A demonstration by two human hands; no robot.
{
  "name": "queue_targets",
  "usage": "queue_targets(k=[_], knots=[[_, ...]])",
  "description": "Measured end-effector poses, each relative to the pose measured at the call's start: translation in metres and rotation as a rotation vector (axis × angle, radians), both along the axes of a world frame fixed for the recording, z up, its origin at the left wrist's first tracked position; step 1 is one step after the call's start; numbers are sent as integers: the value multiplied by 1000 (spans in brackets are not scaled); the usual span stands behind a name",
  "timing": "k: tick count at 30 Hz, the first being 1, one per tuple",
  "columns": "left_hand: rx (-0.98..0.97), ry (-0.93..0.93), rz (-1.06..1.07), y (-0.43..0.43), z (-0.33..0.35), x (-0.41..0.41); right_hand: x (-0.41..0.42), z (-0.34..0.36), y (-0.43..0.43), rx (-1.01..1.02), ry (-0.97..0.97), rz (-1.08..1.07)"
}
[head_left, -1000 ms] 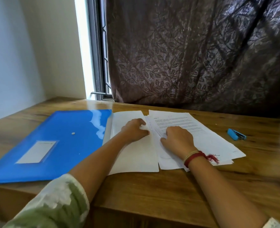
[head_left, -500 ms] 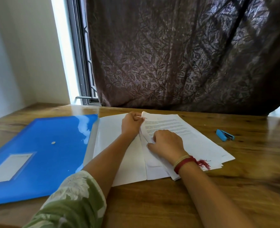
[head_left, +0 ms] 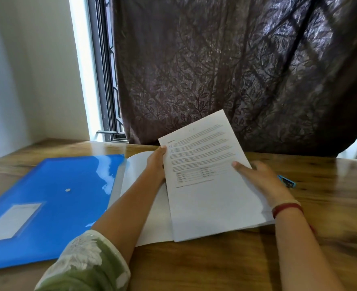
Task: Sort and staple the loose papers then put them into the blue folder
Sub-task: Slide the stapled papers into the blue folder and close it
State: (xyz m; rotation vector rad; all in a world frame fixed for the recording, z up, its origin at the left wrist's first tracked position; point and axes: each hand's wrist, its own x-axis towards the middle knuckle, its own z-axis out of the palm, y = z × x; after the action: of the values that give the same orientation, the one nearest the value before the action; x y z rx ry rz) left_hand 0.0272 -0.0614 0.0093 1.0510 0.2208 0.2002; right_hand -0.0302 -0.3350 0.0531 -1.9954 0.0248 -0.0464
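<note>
A stack of printed white papers (head_left: 207,185) is raised off the wooden table, its far end tilted up toward the curtain. My left hand (head_left: 157,162) grips the stack's left edge near the top. At the right edge my right hand (head_left: 261,179) holds it, thumb on the top page and fingers behind. Another blank white sheet (head_left: 150,208) lies flat on the table under my left forearm. The closed blue folder (head_left: 53,202) lies to the left, partly under that sheet. A small blue stapler (head_left: 287,181) sits on the table just beyond my right hand.
The wooden table (head_left: 320,238) runs to a white wall on the left and a window with a dark patterned curtain (head_left: 225,70) at the back. A red thread band is on my right wrist.
The printed stack has been gathered and lifted from flat on the table to a tilted raised position. My right hand shifted from its middle to its right edge; my left hand now grips its left edge.
</note>
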Motion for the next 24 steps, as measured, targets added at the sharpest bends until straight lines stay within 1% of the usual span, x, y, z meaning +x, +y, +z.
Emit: queue_targets(k=[2,4,6,8,9,10,12,13,14,15,16,17,18,19,21,24], knots=[[33,26,-11,7,1,0,-2,3,1,98,98,179],[65,85,45,9,11,-2,1,4,2,114,124,273],[109,132,145,12,25,-2,4,3,4,111,137,272],[238,117,211,15,40,-6,5,1,6,175,170,236],[348,110,229,18,46,-10,6,0,8,215,181,222],[509,108,239,22,51,-15,6,-1,10,245,189,217],[977,141,240,41,56,-28,10,-6,18,268,216,246],[1223,230,239,53,55,-39,12,-10,23,236,235,269],[1421,368,245,64,54,-50,13,-12,29,183,249,289],[1560,518,258,75,50,-61,13,-14,34,121,261,315],[1646,666,245,84,46,-74,12,-16,41,73,272,349],[1677,789,209,90,42,-85,12,-17,46,37,275,379],[1669,876,169,97,35,-93,10,-18,51,-7,269,405],[1644,916,136,102,28,-98,9,-18,54,-51,254,421],[1611,867,122,109,14,-102,7,-19,58,-115,221,427],[1664,751,187,116,10,-107,6,-19,64,-161,143,430]])
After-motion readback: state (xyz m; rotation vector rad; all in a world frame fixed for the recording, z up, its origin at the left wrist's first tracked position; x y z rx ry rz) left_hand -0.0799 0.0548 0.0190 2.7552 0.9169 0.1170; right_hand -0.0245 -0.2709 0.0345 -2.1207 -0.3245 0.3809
